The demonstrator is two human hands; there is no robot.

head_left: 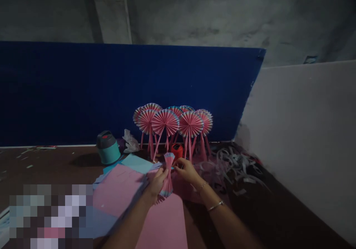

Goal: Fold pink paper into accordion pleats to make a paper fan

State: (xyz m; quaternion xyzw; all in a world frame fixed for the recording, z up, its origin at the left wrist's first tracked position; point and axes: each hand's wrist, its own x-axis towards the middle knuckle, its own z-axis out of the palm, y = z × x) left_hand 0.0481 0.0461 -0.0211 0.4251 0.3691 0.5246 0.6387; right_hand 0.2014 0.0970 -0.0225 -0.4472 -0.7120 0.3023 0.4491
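My left hand (159, 180) is closed around the pinched middle of a pleated pink paper fan (168, 184) with pale blue ends, which flares out above and below the fingers. Just to its right, my right hand (185, 170) has thumb and finger pressed together beside the fan's middle. A small bluish bit shows at those fingertips, too small to name. Under both hands lies a pink paper sheet (165, 223). Several finished round pink paper fans (165, 122) on long pink legs stand just beyond my hands.
Pink sheets (119, 189) and a light blue sheet (137, 163) lie at left. Behind them stand a teal and black container (108, 148) and crumpled white paper (130, 141). A red object (177, 150) sits under the fans. Pale strips (241, 171) pile at right. A blue board (111, 93) rises behind.
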